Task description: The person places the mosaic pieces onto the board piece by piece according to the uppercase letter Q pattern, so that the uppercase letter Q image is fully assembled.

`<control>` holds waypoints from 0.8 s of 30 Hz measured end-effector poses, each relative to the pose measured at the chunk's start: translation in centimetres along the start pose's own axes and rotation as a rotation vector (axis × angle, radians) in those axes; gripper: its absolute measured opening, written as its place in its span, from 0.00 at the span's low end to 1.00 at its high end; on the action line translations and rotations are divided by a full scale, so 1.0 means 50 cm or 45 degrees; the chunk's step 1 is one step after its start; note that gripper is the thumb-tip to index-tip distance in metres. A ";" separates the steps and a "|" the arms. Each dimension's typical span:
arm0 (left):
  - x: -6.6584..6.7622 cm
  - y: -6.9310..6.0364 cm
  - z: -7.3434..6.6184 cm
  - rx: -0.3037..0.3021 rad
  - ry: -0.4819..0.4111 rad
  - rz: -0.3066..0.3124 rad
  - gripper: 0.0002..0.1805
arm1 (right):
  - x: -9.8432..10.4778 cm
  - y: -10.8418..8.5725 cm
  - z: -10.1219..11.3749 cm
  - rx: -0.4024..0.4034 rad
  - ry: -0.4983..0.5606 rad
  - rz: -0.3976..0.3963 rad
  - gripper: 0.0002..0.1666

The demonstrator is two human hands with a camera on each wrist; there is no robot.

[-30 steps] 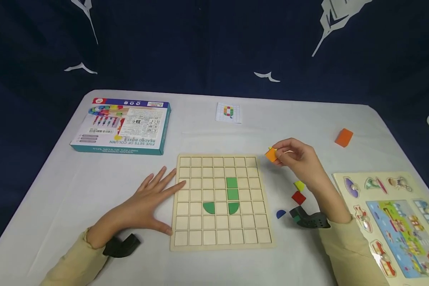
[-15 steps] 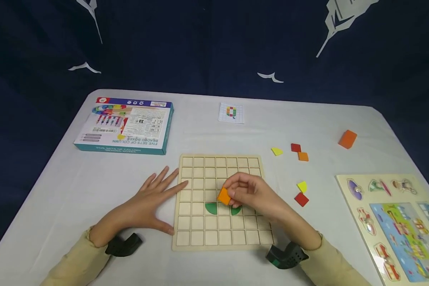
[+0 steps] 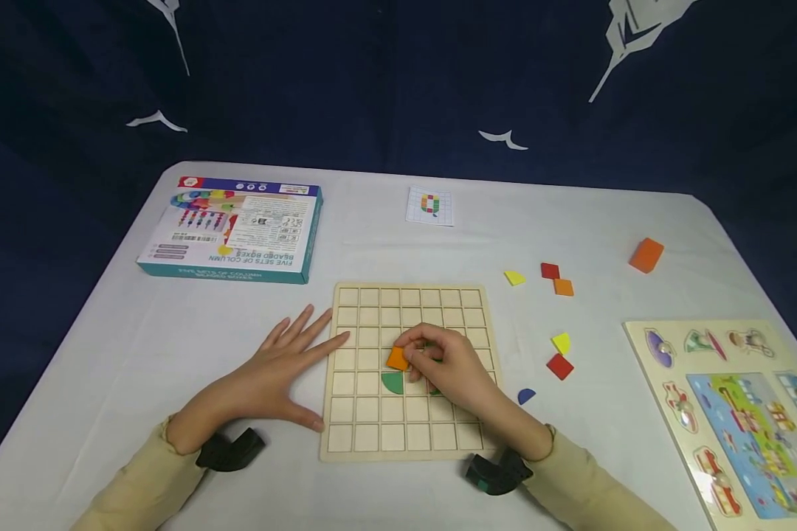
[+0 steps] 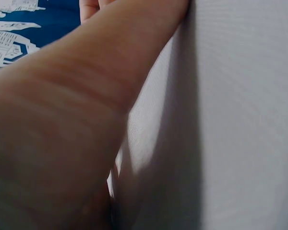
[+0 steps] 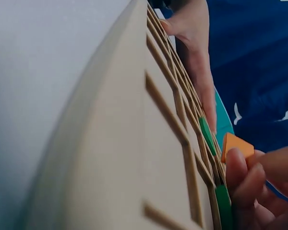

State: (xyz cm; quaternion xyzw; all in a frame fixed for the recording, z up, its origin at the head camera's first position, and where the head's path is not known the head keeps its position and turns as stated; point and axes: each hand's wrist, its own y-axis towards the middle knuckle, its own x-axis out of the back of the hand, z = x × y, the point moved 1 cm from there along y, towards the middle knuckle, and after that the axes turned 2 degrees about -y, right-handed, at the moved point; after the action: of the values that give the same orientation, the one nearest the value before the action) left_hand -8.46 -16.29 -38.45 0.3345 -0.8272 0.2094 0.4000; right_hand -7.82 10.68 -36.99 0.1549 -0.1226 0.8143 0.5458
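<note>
My right hand (image 3: 452, 369) pinches an orange square tile (image 3: 397, 358) between thumb and fingers, over the wooden grid board (image 3: 365, 438). The tile is just behind a green quarter-circle piece (image 3: 392, 383) set in a cell. In the right wrist view the orange tile (image 5: 237, 145) appears tilted at the fingertips, close to the board; I cannot tell if it touches. The hand covers most of the other green pieces. My left hand (image 3: 259, 383) lies with spread fingers along the board's left edge, index finger and thumb on the rim.
Right of the board lie yellow pieces (image 3: 561, 343), red squares (image 3: 560, 366), an orange square (image 3: 564, 287) and a blue half-circle (image 3: 526, 396). A pattern card (image 3: 443, 210), a box (image 3: 229, 234), an orange block (image 3: 646, 255) and a picture puzzle (image 3: 657, 398) surround them.
My right hand has carried the orange tile leftward from beside the board to over its middle cells. Several loose pieces at the right have come into view. The left hand has stayed put.
</note>
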 end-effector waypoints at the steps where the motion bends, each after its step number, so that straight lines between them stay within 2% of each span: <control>1: 0.000 0.000 0.000 -0.001 -0.002 -0.002 0.65 | -0.002 0.001 0.000 0.004 -0.011 -0.016 0.08; 14: 0.001 0.005 0.000 -0.012 0.004 -0.012 0.66 | -0.015 -0.001 0.013 0.172 -0.254 -0.091 0.13; 24: 0.000 0.001 0.000 0.012 0.001 0.004 0.66 | -0.011 -0.002 0.015 0.186 -0.230 -0.054 0.14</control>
State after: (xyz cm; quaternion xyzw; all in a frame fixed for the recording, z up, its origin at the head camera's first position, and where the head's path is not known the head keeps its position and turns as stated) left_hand -8.50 -16.25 -38.47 0.3352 -0.8265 0.2141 0.3984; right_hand -7.43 9.96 -36.52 0.2694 -0.1082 0.7921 0.5369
